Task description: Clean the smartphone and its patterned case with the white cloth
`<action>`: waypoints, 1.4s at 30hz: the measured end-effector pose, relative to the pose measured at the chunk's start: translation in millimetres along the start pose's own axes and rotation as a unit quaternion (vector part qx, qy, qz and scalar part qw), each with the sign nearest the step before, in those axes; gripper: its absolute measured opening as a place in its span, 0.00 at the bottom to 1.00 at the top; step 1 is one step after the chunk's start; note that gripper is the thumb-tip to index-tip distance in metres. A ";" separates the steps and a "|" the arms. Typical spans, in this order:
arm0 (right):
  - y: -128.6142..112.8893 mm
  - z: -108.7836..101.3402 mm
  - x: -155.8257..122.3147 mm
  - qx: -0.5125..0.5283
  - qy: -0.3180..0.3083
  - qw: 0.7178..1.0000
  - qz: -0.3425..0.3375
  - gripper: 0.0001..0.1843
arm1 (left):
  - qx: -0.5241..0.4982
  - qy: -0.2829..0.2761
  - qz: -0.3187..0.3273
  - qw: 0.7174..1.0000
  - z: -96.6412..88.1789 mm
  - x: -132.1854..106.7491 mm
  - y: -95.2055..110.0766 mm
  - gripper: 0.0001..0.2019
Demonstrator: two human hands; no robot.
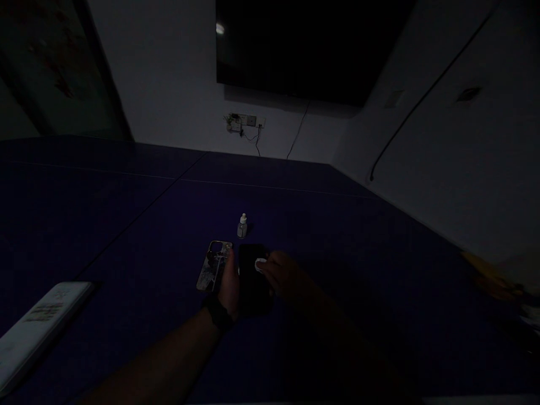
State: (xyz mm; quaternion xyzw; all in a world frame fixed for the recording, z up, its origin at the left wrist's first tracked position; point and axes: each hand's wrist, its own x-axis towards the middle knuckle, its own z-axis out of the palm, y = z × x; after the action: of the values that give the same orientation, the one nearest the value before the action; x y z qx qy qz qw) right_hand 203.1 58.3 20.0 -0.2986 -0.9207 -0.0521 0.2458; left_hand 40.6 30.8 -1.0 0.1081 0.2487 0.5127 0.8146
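My left hand (230,284) is wrapped round the left side of a dark phone (254,295), its thumb along the edge. A small white pad (260,265) is pinched in the fingers of my right hand (282,273) and rests against the upper part of the phone's dark face. Left of the phone lies a patterned phone case (213,269) with a camera cutout, just beside my left hand. Beyond the phone stands a small clear bottle (242,227) with a white cap, upright. Dim light hides much of the right hand.
A long white box-like object (42,326) lies at the left on the blue surface (147,225). Sockets with cables (248,121) sit on the wall under a large dark television screen (307,50). A yellowish item (485,275) lies at the far right.
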 end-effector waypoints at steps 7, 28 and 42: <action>-5.8 -16.3 -7.2 0.000 -0.086 0.996 -0.038 0.08 | 0.016 -0.043 0.017 0.999 -0.7 2.9 1.5 0.39; -10.1 -2.7 -4.4 0.046 -0.030 0.998 -0.044 0.08 | -0.015 -0.025 0.005 1.000 4.1 3.1 0.4 0.38; 5.3 -14.5 -12.5 0.094 -0.034 0.994 0.036 0.15 | 0.012 -0.064 -0.005 0.998 -0.8 2.7 0.6 0.42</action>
State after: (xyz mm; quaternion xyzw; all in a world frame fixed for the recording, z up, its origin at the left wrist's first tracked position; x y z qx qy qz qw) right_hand 221.0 52.6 26.4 -0.3088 -0.9180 0.0535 0.2430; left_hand 40.6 33.4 -2.2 0.1496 0.2024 0.4974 0.8302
